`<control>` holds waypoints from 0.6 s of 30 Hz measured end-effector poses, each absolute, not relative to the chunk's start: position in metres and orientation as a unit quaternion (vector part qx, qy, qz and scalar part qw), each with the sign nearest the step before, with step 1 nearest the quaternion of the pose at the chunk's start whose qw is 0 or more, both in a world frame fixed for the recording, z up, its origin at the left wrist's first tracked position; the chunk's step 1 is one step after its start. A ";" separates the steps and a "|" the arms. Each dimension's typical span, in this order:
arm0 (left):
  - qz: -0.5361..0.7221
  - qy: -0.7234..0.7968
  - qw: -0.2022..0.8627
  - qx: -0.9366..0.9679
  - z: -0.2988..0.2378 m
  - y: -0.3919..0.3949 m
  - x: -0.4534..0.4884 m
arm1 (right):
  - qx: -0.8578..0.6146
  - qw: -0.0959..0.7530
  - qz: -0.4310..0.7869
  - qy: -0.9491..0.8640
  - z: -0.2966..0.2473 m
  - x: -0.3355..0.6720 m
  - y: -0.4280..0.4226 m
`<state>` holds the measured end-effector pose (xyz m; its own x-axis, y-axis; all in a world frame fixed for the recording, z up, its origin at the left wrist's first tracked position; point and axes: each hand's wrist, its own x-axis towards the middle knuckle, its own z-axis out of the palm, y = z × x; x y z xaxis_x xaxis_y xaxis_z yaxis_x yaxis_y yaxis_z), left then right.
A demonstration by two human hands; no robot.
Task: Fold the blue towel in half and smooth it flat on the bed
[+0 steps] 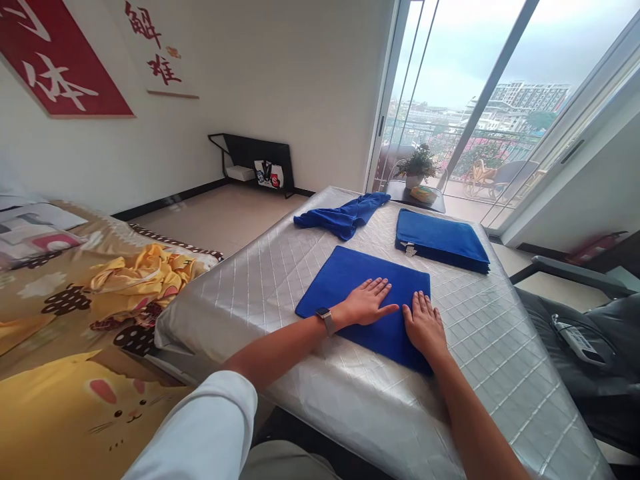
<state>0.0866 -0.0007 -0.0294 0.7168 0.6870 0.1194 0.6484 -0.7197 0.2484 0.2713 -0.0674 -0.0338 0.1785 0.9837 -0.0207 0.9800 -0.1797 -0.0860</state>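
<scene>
Folded blue towel, flat rectangle, apparently doubled, lying near the front edge of the silver quilted surface

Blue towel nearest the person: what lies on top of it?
The left hand and right hand rest flat on the blue towel; cloth under the palms is hidden.

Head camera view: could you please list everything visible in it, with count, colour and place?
flat towel: one, blue, spread on the table's near side
folded towels: one stack, blue, table's far right
crumpled towel: one, blue, table's far edge
table cover: one, silver quilted, under the towels
bedding: one spread, tan and yellow, left
wall banners: two, red and white, upper left
rack: one, black, by far wall
potted plant: one, green, by glass door
watch: one, grey, left wrist
left hand: flat on the flat towel
right hand: flat on it, beside the left
</scene>
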 end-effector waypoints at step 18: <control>0.089 0.545 0.081 0.830 -0.030 0.047 -0.023 | -0.774 -0.002 0.032 -0.633 -0.029 0.268 -0.070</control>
